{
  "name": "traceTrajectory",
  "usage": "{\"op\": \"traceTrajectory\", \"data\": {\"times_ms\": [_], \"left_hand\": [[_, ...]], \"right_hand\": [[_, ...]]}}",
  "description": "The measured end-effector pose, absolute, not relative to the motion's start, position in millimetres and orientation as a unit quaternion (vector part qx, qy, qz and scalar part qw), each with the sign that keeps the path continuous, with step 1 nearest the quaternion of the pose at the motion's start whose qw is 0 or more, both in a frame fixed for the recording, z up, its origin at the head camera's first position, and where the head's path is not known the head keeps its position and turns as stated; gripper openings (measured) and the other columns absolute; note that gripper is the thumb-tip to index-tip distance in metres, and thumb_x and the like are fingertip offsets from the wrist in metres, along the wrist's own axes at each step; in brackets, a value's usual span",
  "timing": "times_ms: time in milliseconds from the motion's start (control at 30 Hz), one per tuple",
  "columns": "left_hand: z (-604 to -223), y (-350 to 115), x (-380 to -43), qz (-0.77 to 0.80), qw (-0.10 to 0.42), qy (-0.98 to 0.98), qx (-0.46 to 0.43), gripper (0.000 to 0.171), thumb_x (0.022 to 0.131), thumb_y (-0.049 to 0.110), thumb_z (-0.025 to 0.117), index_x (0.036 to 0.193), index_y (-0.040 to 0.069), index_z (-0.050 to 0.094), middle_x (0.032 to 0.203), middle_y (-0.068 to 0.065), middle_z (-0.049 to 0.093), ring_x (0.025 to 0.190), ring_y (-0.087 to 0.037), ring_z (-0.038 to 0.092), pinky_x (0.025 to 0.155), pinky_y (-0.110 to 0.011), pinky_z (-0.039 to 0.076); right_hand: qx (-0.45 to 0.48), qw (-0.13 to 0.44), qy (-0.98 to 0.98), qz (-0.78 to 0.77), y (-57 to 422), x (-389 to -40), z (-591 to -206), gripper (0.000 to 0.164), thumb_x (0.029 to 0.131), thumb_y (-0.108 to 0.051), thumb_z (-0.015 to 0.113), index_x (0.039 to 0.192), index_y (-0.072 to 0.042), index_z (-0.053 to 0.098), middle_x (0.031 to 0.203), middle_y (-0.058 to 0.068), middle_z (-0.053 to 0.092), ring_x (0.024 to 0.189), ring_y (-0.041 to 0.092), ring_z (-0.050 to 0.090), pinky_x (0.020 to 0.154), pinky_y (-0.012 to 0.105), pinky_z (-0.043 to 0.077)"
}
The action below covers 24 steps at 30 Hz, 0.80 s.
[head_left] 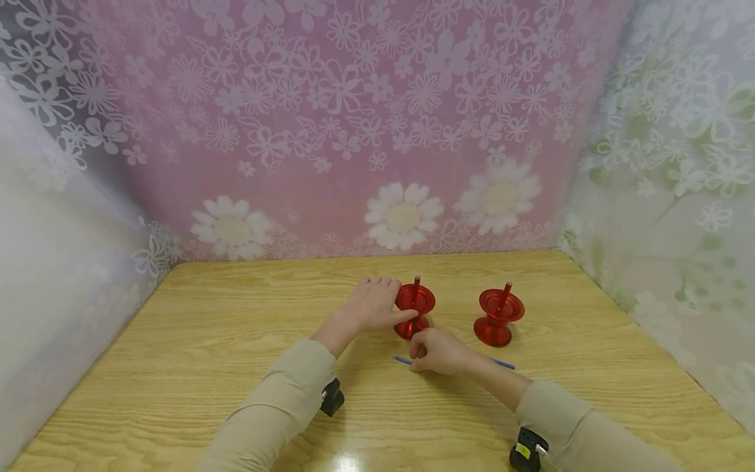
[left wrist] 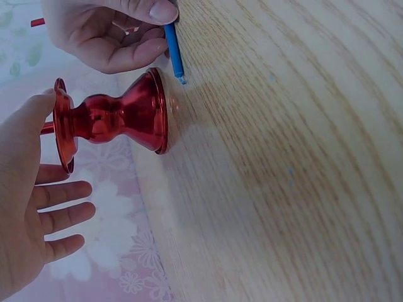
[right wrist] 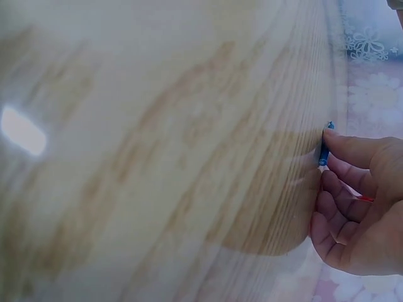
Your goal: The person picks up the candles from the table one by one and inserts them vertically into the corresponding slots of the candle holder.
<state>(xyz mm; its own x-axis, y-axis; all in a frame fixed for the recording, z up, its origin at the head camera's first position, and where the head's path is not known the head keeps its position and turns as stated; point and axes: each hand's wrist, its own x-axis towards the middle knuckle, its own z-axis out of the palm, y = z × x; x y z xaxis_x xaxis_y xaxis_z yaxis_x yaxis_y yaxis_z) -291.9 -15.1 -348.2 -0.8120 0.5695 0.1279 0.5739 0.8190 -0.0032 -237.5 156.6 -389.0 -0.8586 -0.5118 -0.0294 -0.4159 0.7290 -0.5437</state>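
Blue stick (head_left: 402, 360) pinched: pickup apparently under way, nothing mounted yet.
Head: right hand (head_left: 439, 352) just in front of left red holder (head_left: 422, 305); second blue stick (head_left: 504, 363) on tabletop (head_left: 236, 314) near right red holder (head_left: 495, 321); both posts (head_left: 417, 283) bare. Left wrist: left hand (left wrist: 22, 214) spread, fingers (left wrist: 66, 218) straight, thumb (left wrist: 34, 110) at rim (left wrist: 65, 141). Right wrist: thumb and fingers grip blue stick.

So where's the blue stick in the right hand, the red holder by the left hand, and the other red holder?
Blue stick (left wrist: 174, 51): left wrist view, middle of visible length.
First red holder (left wrist: 101, 118): left wrist view, its stem's bulge.
Other red holder (head_left: 499, 314): head view, dish front.
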Motion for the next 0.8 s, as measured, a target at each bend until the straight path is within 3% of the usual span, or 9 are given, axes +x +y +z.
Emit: {"op": "traceTrajectory", "data": {"times_ms": [367, 800], "left_hand": [[-349, -14, -292, -0.022, 0.057, -0.954, -0.294, 0.063, 0.087, 0.064, 0.043, 0.116, 0.01, 0.055, 0.11, -0.002, 0.058, 0.107, -0.022, 0.052, 0.091, -0.039, 0.038], [-351, -15, -294, -0.029, 0.053, -0.953, -0.296, 0.065, 0.087, 0.065, 0.043, 0.118, 0.01, 0.054, 0.112, -0.003, 0.058, 0.108, -0.022, 0.051, 0.092, -0.04, 0.037]], "right_hand": [[-0.27, 0.083, 0.925, -0.254, 156, -236, -389, 0.015, 0.078, -0.006, 0.072, 0.068, -0.01, 0.061, 0.062, -0.008, 0.051, 0.059, 0.008, 0.044, 0.056, 0.024, 0.038], [-0.292, 0.119, 0.899, -0.303, 167, -239, -386, 0.007, 0.086, -0.009, 0.065, 0.08, -0.007, 0.062, 0.07, -0.007, 0.054, 0.064, 0.007, 0.044, 0.059, 0.022, 0.038]]}}
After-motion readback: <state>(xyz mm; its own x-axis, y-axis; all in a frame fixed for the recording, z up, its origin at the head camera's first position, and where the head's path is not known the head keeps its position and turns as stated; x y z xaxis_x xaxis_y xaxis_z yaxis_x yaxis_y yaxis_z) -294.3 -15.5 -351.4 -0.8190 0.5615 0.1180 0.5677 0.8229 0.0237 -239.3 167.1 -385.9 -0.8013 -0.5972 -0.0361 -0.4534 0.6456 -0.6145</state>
